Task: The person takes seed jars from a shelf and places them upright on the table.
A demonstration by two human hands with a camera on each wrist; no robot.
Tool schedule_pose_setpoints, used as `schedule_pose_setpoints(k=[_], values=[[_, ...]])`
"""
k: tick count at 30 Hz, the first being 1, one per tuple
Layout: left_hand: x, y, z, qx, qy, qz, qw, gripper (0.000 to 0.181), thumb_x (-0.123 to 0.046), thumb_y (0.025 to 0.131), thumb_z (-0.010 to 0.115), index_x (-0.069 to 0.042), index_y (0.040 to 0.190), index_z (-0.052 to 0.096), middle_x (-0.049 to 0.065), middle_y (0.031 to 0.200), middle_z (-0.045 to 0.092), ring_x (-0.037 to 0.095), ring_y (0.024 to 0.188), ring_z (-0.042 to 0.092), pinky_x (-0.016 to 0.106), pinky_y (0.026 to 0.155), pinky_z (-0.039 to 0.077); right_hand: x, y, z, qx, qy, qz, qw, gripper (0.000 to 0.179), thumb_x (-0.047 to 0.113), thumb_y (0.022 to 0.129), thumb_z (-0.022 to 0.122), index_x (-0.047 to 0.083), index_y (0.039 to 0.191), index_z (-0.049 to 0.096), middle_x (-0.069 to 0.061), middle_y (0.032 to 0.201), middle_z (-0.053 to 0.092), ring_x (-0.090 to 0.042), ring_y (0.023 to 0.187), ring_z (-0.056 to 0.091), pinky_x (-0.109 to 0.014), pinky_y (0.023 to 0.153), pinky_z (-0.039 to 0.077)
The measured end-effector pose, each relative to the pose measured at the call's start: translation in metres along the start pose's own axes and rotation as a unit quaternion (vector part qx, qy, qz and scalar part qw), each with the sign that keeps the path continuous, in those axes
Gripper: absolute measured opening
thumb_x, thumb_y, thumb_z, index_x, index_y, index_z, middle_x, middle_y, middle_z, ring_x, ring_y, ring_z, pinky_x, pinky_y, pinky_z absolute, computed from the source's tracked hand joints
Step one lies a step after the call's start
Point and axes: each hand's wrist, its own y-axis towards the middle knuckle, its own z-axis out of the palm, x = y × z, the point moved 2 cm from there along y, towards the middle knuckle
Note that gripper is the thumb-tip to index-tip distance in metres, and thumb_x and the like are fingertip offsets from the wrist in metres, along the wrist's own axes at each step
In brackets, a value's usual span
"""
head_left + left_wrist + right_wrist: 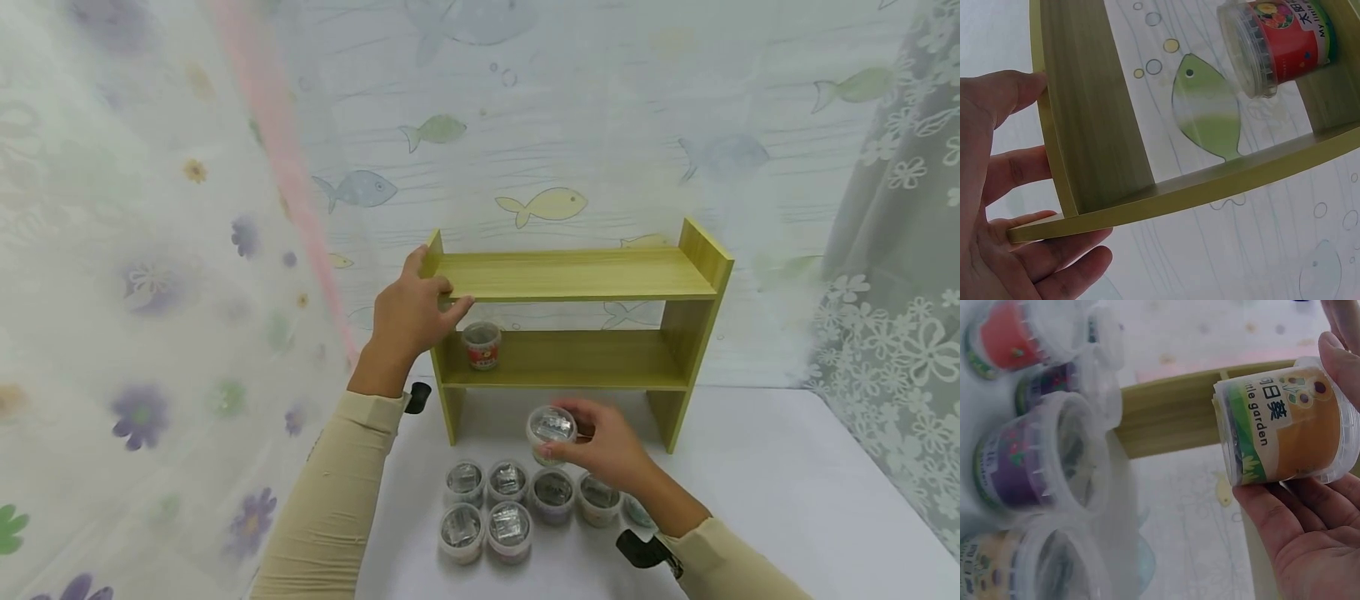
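Note:
My left hand (407, 315) grips the upper left corner of a small wooden shelf (577, 279); in the left wrist view its thumb and fingers lie on both sides of the panel edge. A lidded clear plastic tub with a red label (482, 350) stands on the middle board, just below that hand. In front of the shelf, my right hand (611, 447) holds another clear tub (551, 427) between thumb and fingers, above the table. The right wrist view shows its orange and green "little garden" label (1307, 425).
Several lidded tubs stand in two rows on the white table (757, 467), among them a front-row tub (510, 529) and one with a purple label (1022, 459). Behind the shelf hangs a fish-print curtain (540, 108); a flowered curtain (150, 350) hangs at the left.

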Motion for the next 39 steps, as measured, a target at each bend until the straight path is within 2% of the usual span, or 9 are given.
schedule_pose_setpoints(k=[8, 17, 24, 31, 39], values=[[0.0, 0.001, -0.001, -0.002, -0.004, -0.001, 1.0, 0.048, -0.062, 0.095, 0.063, -0.021, 0.113, 0.08, 0.016, 0.163, 0.037, 0.033, 0.081, 0.073, 0.044, 0.062, 0.056, -0.002, -0.016, -0.001, -0.001, -0.008, -0.017, 0.9998, 0.069, 0.026, 0.077, 0.093, 0.006, 0.135, 0.063, -0.013, 0.12, 0.073, -0.023, 0.103, 0.074, -0.027, 0.083, 0.06], [0.0, 0.001, 0.0, 0.005, -0.002, -0.002, 1.0, 0.05, -0.062, 0.095, 0.062, -0.02, 0.115, 0.079, 0.016, 0.164, 0.036, 0.034, 0.084, 0.073, 0.044, 0.064, 0.056, -0.009, -0.036, 0.004, 0.007, 0.008, -0.004, 0.9999, 0.067, 0.023, 0.077, 0.093, 0.002, 0.133, 0.062, -0.017, 0.122, 0.073, -0.02, 0.102, 0.075, -0.027, 0.083, 0.061], [0.002, 0.001, 0.001, 0.006, -0.003, -0.006, 1.0, 0.048, -0.062, 0.096, 0.062, -0.022, 0.115, 0.079, 0.015, 0.165, 0.035, 0.032, 0.074, 0.071, 0.042, 0.059, 0.054, -0.014, -0.048, 0.008, 0.015, 0.012, 0.004, 0.9998, 0.069, 0.022, 0.077, 0.093, -0.001, 0.133, 0.062, -0.019, 0.123, 0.072, -0.017, 0.102, 0.074, -0.026, 0.083, 0.06], [0.0, 0.001, 0.001, 0.008, -0.004, -0.006, 0.9999, 0.049, -0.063, 0.095, 0.061, -0.022, 0.115, 0.079, 0.014, 0.165, 0.035, 0.032, 0.079, 0.072, 0.042, 0.06, 0.054, -0.025, -0.061, 0.012, 0.004, 0.012, 0.034, 0.9993, 0.068, 0.025, 0.072, 0.096, 0.004, 0.128, 0.065, -0.016, 0.122, 0.071, -0.018, 0.103, 0.073, -0.026, 0.081, 0.061], [0.0, 0.002, 0.002, 0.002, -0.004, -0.003, 1.0, 0.047, -0.063, 0.095, 0.063, -0.022, 0.113, 0.079, 0.014, 0.165, 0.035, 0.031, 0.074, 0.071, 0.042, 0.059, 0.054, -0.041, -0.075, 0.023, -0.017, -0.024, 0.02, 0.9994, 0.064, 0.031, 0.067, 0.098, 0.014, 0.121, 0.067, -0.01, 0.123, 0.065, -0.019, 0.105, 0.073, -0.026, 0.08, 0.061]])
